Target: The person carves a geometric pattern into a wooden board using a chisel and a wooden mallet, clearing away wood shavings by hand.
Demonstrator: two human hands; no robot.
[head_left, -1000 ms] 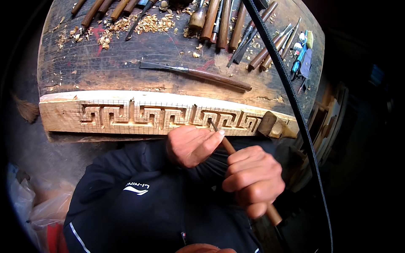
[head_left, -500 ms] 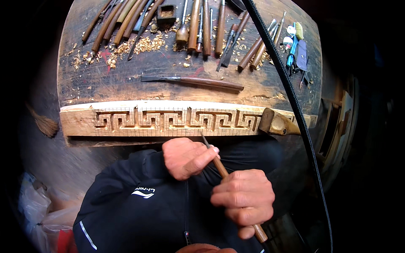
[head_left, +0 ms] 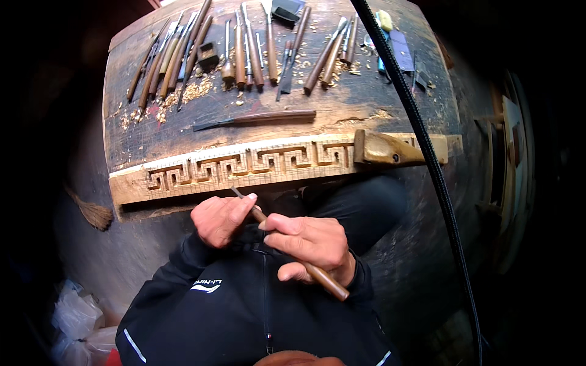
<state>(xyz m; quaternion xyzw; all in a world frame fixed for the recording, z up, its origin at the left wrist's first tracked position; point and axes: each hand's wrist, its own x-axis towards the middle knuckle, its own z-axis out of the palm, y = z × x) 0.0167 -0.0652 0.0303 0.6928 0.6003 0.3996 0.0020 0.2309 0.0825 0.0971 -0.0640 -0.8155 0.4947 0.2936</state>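
So that its tip can be steadied, presumably, the chisel (head_left: 329, 283) is clasped up front by the left hand (head_left: 215, 222) and farther back by the right hand (head_left: 314, 243), lower centre of frame, below the carved board (head_left: 256, 174).

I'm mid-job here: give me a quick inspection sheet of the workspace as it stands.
Surface: dark, scuffed wooden workbench, wood shavings scattered over it.
Job's things: pale board along the near edge, grid-lined, meander pattern cut in; tapered wooden block on its right part; carving chisel in hand.
Clutter: wood-handled carving tools along the far side; single chisel lying behind the board; purple flat item at far right.
Left hand: on the carving chisel near its blade; tip contact with the board unclear.
Right hand: around the handle.
Cables: black braided cord crosses the view; ends unseen.
Surroundings: broom head and plastic bags at left; timber at right.
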